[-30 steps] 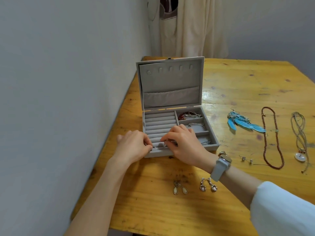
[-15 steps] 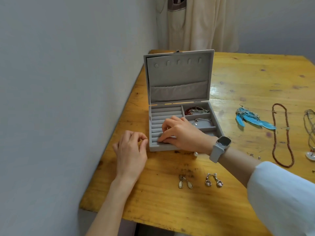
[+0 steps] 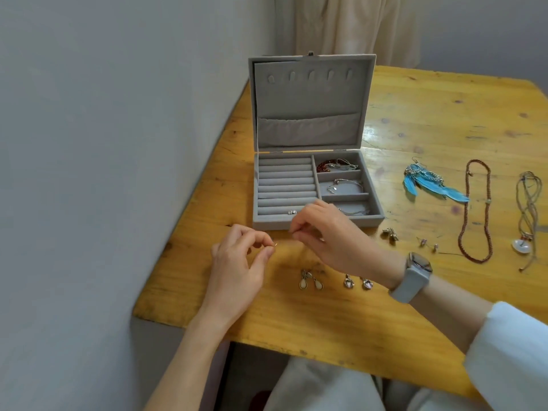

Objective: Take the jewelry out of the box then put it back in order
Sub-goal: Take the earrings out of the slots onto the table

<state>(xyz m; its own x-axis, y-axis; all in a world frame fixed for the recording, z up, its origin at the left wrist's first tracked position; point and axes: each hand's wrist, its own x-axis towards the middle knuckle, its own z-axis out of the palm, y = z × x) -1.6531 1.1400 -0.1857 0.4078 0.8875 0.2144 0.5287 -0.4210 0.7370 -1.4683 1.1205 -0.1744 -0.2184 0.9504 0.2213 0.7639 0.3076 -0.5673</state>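
The left hand (image 3: pixel 237 262) pinched a tiny metal piece (image 3: pixel 275 244) in a tight grip, at 7 o'clock of the open jewelry box (image 3: pixel 314 223) on the counter (image 3: pixel 326 327); the right hand (image 3: pixel 329 235) curled, its grip's contents unclear

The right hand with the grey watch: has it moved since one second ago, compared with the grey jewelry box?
Yes. The right hand has come back toward the person: its fingertips are now off the grey jewelry box's ring rolls, in front of its front wall.
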